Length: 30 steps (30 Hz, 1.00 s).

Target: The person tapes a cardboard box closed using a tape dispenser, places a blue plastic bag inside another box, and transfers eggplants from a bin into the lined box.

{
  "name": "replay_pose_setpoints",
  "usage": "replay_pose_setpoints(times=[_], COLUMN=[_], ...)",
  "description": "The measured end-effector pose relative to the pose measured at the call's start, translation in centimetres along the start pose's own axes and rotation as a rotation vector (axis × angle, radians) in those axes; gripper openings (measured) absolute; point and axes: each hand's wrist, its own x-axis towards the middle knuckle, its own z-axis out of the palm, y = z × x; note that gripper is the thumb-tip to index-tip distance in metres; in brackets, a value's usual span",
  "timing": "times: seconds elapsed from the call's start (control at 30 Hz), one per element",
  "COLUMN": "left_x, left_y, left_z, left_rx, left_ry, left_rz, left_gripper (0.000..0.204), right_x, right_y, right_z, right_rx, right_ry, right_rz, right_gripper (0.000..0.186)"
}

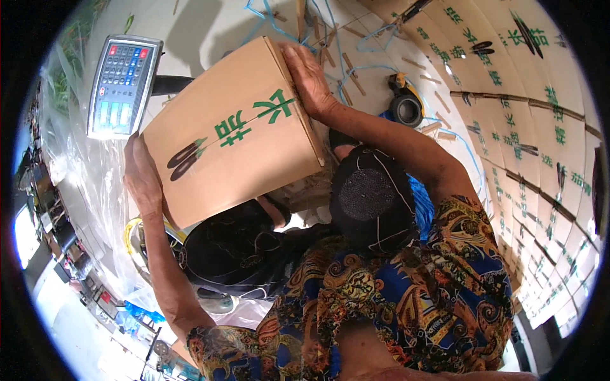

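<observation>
A closed cardboard box (222, 133) with green printing and a dark eggplant drawing is held tilted between my two hands. My left hand (143, 178) presses along its left end, fingers up toward the corner. At the far right edge my right hand (308, 79) grips the box's other end, with fingers stretched over its side. The underside of the box is hidden, so I cannot tell whether it rests on anything. Close to its left corner stands a scale's display panel (124, 82) with a keypad.
Printed cardboard boxes (527, 127) are stacked along the right. A yellow and black tape dispenser (405, 105), wood strips (351, 73) and blue strapping (470, 152) lie on the floor beyond my right arm. Clear plastic sheeting (105, 190) hangs at the left.
</observation>
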Motion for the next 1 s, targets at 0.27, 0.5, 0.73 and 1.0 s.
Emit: replay_pose_setpoints(times=[0.27,0.5,0.73,1.0], left_x=[-3.0,-7.2,-5.7,-5.8], left_y=[-11.9,-10.4,-2.7,1.0], left_z=[-2.4,-1.9,-5.0,3.3], left_rx=[-0.190,-1.055,-0.965,-0.472], left_ry=[0.101,-0.117,-0.109,0.156], left_rz=[-0.110,-0.240,-0.405,-0.339], left_gripper=[0.054,0.070,0.086,0.070], right_x=[-3.8,4.3,0.4,-8.8], right_y=[5.1,-8.3,-25.0,-20.3], right_z=[0.7,-8.2,-8.3,-2.3], right_rx=[0.479,0.620,-0.297,-0.535], right_ry=[-0.506,-0.617,-0.975,-1.341], right_rz=[0.919,0.655,-0.489,-0.399], right_gripper=[0.064,0.054,0.015,0.025])
